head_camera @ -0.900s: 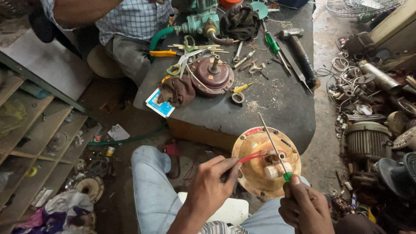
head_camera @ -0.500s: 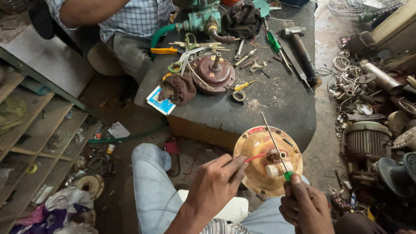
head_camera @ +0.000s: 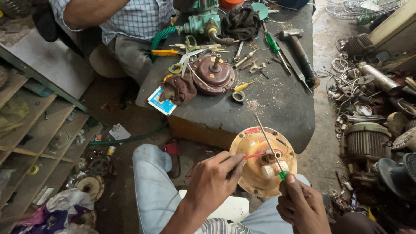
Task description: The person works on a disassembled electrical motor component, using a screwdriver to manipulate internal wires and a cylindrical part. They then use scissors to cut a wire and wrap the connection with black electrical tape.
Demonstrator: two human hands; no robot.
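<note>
Two bare hands work over a yellow motor housing [head_camera: 263, 161] resting on the person's lap, just short of the near edge of the dark workbench [head_camera: 277, 108]. Seen from the head camera, the left hand [head_camera: 213, 182] pinches a red wire [head_camera: 255, 155] between fingertips, leading it toward the pale hub at the housing's centre, while the right hand [head_camera: 302, 204] is clenched around a green-handled screwdriver [head_camera: 269, 146] whose thin shaft slants up across the housing toward the bench. The risk, by the look of it, lies in the blade: a slip of the tip could nick the wire's sleeve or skid off the hub toward the left fingers, which sit close beside it. The housing itself appears only propped on the knees, so a hard push could tip it to the floor. Room is tight. The bench edge hems the housing in ahead, heaped motor parts and wire coils [head_camera: 368, 108] lie beyond the bench's right side, and shelving stands off its left. Across the bench a second person [head_camera: 130, 21] sits behind a brown motor cover [head_camera: 213, 74], scissors [head_camera: 184, 63] and a hammer [head_camera: 299, 52].
</note>
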